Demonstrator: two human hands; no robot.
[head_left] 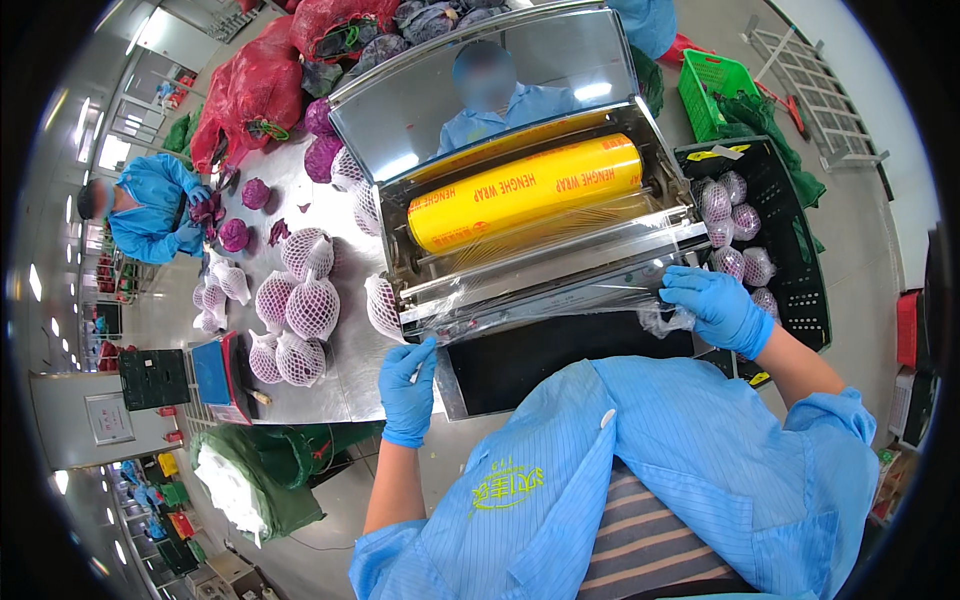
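A steel film wrapping machine [545, 280] holds a yellow roll [525, 190] under a raised reflective lid. Clear plastic film [610, 300] stretches across its front, above a black pad [565, 355]. My left hand [408, 385], in a blue glove, pinches the film at the machine's front left corner. My right hand [715, 310], also gloved, grips the film at the right end, where it bunches. Left of the machine, red cabbages in white foam nets [312, 305] lie on the steel table [365, 390].
A black crate [800, 255] of netted cabbages stands at right, a green crate [705, 95] behind it. Red mesh sacks [250, 90] are piled at the back. A co-worker [145, 215] in blue handles cabbage at the table's far left. A green bag [250, 480] sits below the table.
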